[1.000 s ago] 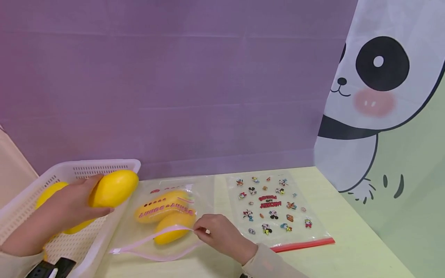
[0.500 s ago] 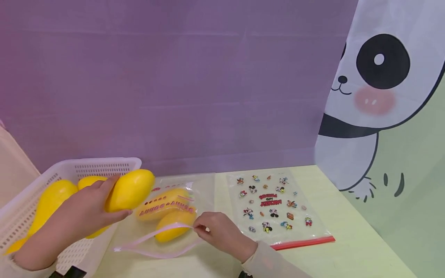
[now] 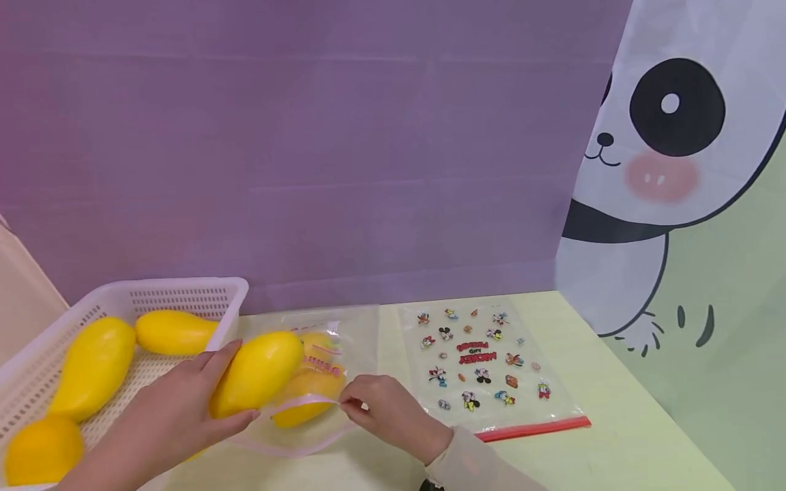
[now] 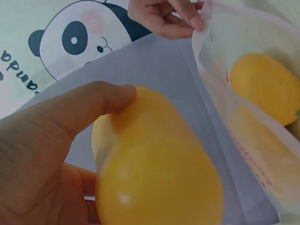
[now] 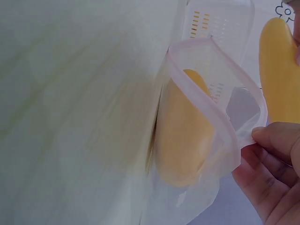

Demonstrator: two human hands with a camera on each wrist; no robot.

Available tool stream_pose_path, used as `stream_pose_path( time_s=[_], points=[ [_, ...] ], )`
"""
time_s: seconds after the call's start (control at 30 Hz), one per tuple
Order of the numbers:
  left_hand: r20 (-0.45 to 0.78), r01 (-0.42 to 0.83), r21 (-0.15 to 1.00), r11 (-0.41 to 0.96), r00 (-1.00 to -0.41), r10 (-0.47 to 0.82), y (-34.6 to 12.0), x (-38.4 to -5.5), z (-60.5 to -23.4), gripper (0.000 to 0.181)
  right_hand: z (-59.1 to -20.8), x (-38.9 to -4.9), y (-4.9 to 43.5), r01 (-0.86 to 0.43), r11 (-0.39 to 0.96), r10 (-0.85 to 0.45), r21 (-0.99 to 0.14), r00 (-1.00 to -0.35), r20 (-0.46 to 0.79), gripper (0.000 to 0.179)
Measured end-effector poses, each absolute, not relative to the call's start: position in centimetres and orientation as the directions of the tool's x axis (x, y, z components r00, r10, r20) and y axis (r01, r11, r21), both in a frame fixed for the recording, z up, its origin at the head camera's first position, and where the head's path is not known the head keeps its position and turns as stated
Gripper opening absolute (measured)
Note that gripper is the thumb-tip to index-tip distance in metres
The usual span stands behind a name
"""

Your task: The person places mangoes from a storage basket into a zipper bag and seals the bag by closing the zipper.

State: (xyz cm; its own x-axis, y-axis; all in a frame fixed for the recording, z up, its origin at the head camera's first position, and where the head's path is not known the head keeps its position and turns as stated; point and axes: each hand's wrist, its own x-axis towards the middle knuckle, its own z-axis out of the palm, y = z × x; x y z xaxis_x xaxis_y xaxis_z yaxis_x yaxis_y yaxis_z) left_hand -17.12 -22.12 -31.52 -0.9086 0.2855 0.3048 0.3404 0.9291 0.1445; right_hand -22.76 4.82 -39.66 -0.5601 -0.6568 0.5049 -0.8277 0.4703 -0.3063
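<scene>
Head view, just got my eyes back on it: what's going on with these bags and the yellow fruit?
A person's left hand holds a mango-like fruit outside the mouth of a pink-rimmed clear bag, while the right hand pinches that rim, with the mouth open. Two similar fruits are inside it. At least three more lie in the white basket. A red-edged printed bag lies flat on the table.
</scene>
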Motion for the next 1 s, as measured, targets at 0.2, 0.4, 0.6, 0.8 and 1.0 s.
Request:
stream_pose_path(
  time_s=[0.2,0.4,0.6,0.8,1.0],
  points=[
    [0.264,0.335,0.162,0.928,-0.921,0.286,-21.7,-16.2,-32.3,0.099,-39.7,-22.7,4.8,-0.821,0.474,-0.66,-0.318,-0.57,0.489,0.006],
    [0.225,0.338,0.156,0.928,-0.927,0.3,-21.0,-15.8,-32.8,0.1,-39.5,-22.8,4.8,-0.824,0.477,-0.655,-0.305,-0.565,0.502,0.005],
    [0.19,0.35,0.16,0.923,-0.928,0.32,-20.4,-15.4,-33.9,0.099,-39.8,-22.9,4.8,-0.828,0.481,-0.661,-0.288,-0.558,0.501,0.005],
    [0.126,0.321,0.158,0.934,-0.945,0.303,-20.0,-15.5,-35.4,0.104,-39.9,-23.1,4.7,-0.834,0.487,-0.667,-0.259,-0.547,0.506,0.004],
    [-0.029,0.27,0.176,0.947,-0.96,0.279,-19.4,-15.8,-36.1,0.103,-40.0,-23.1,4.9,-0.824,0.498,-0.662,-0.272,-0.563,0.494,0.005]
  ],
)
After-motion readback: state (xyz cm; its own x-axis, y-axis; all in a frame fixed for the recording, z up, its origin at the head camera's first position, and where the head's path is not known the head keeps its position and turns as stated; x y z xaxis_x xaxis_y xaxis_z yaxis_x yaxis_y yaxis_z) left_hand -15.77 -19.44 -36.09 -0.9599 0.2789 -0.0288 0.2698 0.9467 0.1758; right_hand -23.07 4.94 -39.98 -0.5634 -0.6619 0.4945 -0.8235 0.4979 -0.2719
